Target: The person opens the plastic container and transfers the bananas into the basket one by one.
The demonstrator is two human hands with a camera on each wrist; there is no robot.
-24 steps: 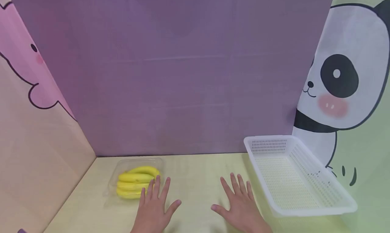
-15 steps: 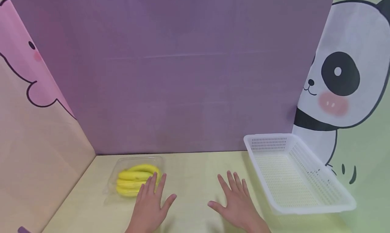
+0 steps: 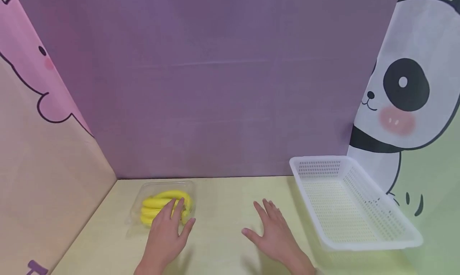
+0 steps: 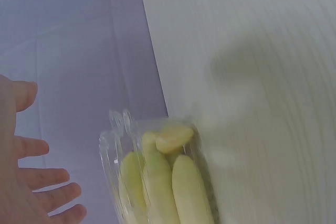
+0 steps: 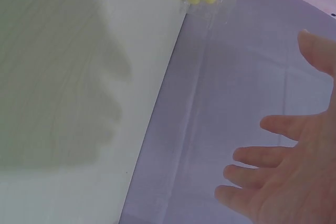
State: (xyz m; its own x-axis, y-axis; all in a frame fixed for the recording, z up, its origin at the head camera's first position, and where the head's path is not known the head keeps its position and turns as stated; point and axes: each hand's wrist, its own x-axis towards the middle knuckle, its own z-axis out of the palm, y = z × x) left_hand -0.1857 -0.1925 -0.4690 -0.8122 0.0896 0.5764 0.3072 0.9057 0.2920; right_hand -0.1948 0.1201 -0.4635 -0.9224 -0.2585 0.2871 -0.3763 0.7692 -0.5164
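Bananas [image 3: 158, 203], yellow, bunched: contained in a clear plastic container [image 3: 169, 183], which was set at the far left of the surface [image 3: 219, 219]. Left hand [image 3: 164, 237]: had just been shifted leftward, its fingers now slightly bent and apart, with nothing held; the bananas' near side was partly covered by it in the head view. By this shift the bananas were judged better within reach, though ungripped. Right hand [image 3: 274, 233]: held above the surface, fingers spread, nothing held. White perforated basket [image 3: 370, 246]: placed at the right.
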